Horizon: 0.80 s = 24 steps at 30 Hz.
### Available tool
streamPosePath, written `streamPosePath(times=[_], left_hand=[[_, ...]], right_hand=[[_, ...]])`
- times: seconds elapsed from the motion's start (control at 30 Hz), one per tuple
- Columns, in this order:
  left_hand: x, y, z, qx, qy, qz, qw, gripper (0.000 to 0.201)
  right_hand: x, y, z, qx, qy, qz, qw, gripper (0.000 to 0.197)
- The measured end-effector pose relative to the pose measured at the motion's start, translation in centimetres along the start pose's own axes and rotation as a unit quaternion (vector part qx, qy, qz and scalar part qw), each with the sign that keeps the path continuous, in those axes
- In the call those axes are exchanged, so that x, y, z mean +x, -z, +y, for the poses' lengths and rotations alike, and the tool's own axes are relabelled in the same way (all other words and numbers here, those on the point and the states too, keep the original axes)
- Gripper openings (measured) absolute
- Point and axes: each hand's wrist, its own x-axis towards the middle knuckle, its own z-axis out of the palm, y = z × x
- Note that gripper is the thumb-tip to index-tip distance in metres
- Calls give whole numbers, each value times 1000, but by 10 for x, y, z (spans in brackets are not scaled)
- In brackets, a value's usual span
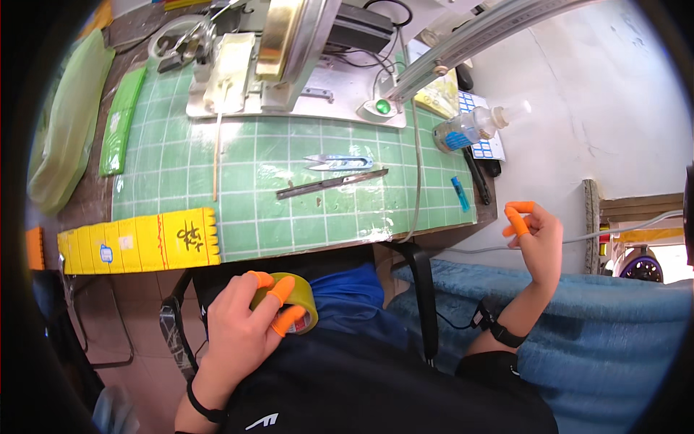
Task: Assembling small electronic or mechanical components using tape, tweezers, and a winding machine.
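The scene is brightly lit. White glare is thrown back by the green mat (289, 220), most strongly near the centre, and a gleam is given off by the gold column (277, 43) between eleven and twelve o'clock. The opening (669, 254) just past three o'clock is partly overexposed. Detail is lost in the black shirt (361, 376) at six. Straight edges are bent toward the rim, which is swallowed by black.

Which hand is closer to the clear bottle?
Right. The right hand is below and right of the clear bottle in the picture; the left hand, holding the tape roll, is farther off, to its lower left.
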Motion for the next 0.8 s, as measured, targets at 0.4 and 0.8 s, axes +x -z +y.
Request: streamPosePath(times=[0.4, 0.8], left_hand=[[9, 16, 6, 21, -112, -10, 993, 38], [25, 27, 15, -84, -173, 138, 972, 20]], right_hand=[[-12, -55, -51, 73, 378, -342, 857, 53], [-47, -178, -98, 376, 424, -570, 595, 131]])
